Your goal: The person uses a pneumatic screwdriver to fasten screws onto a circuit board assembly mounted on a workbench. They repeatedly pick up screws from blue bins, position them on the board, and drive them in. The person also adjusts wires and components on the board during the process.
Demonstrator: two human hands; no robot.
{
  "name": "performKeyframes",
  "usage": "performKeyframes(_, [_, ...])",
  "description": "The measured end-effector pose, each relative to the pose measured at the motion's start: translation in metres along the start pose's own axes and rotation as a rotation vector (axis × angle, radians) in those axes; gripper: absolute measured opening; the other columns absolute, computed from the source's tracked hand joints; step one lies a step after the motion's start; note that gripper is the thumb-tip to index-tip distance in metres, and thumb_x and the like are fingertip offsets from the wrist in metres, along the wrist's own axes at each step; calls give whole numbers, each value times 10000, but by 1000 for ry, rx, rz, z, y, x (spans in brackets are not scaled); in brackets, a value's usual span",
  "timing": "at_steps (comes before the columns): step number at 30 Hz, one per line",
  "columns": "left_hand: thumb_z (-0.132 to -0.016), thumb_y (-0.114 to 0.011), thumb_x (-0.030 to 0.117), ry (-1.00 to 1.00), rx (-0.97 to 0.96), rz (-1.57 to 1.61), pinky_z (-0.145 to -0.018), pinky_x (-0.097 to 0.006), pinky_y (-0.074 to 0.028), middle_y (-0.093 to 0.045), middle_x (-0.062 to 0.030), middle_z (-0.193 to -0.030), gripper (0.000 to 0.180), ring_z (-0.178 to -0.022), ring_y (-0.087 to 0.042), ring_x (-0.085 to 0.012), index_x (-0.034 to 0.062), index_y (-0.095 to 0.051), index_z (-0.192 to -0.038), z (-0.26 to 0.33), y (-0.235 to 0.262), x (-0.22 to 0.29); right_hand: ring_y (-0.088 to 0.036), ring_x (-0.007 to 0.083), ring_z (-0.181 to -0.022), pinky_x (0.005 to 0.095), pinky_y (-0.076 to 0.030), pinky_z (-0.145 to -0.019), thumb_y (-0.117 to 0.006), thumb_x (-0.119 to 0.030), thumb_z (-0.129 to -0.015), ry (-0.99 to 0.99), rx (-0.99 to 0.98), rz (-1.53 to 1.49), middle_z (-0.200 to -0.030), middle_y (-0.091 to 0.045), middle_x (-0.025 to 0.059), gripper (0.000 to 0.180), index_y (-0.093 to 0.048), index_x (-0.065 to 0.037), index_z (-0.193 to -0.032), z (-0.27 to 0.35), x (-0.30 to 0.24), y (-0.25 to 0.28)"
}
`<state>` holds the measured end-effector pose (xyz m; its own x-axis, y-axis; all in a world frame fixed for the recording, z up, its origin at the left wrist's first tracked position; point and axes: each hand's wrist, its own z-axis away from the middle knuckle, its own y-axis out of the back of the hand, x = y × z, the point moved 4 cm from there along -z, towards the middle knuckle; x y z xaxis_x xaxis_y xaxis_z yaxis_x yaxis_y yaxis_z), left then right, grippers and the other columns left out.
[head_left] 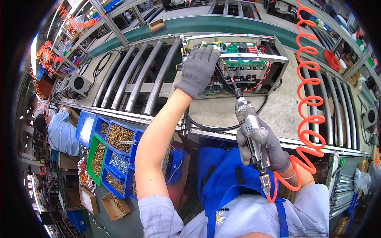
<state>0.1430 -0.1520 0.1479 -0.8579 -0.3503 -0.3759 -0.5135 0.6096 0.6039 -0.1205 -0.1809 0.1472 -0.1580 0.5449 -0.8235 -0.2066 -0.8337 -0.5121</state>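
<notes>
A metal-framed electronic unit (254, 57) with green circuit boards and red wires stands on a metal plate in front of me. My left hand (198, 71), in a grey glove, lies over its near left edge, fingers bent across the top rail. In my gloved right hand (270, 144) is a silver pneumatic screwdriver (247, 113), the fingers wrapped round its body. Its long thin bit points up and away into the unit's near side, close to my left hand; where the tip ends I cannot make out. A coiled orange air hose (313, 119) joins the tool's lower end.
Metal rollers (137, 79) flank the plate. At lower left, blue bins (137, 137) and a green bin (92, 174) hold brass and silver fasteners; a wrench (127, 142) lies across one. A black cable (222, 129) loops along the plate's front. A co-worker (63, 133) is at far left.
</notes>
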Motion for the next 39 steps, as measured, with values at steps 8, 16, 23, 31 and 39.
performKeyframes(8, [-837, -567, 125, -38, -58, -21, -946, -417, -490, -643, -167, -1224, 438, -1103, -644, -296, 56, -566, -1269, -1, -1, -1, -611, 198, -579, 334, -534, -538, -580, -362, -902, 19, 35, -132, -811, -575, 94, 381, -464, -49, -1086, -3, 0, -12])
performKeyframes(16, [-830, -572, 122, -27, -56, -11, -921, -417, -494, -649, -157, -1192, 419, -1097, -640, -293, 51, -572, -1243, -1, -1, 0, -624, 197, -663, 358, -534, -586, -557, -444, -937, 5, -133, -597, -864, -630, 109, 499, -487, -41, -1223, -9, 4, -25])
performKeyframes(23, [-829, -570, 123, -23, -44, 65, -876, -410, -502, -660, -138, -1124, 381, -1054, -648, -284, 43, -581, -1202, -15, 5, 9, -577, 150, -704, 359, -548, -674, -641, -502, -905, -97, -225, -1284, -775, -528, 18, 563, -481, -22, -1152, -4, -39, -69])
performKeyframes(31, [-813, -595, 137, -14, -59, 12, -837, -382, -515, -666, -117, -1089, 380, -1023, -654, -253, 40, -598, -1179, -8, 0, 7, -577, 166, -701, 306, -549, -671, -633, -534, -902, -117, -395, -1151, -758, -527, 17, 595, -476, 15, -1070, -11, -58, -72])
performKeyframes(39, [-802, -602, 124, -28, 1, 7, -763, -363, -521, -659, -94, -1014, 345, -951, -654, -238, 43, -605, -1137, -9, 0, 7, -576, 198, -701, 292, -551, -661, -633, -575, -886, -86, -405, -1104, -746, -523, 30, 647, -476, 39, -1016, -16, -53, -78])
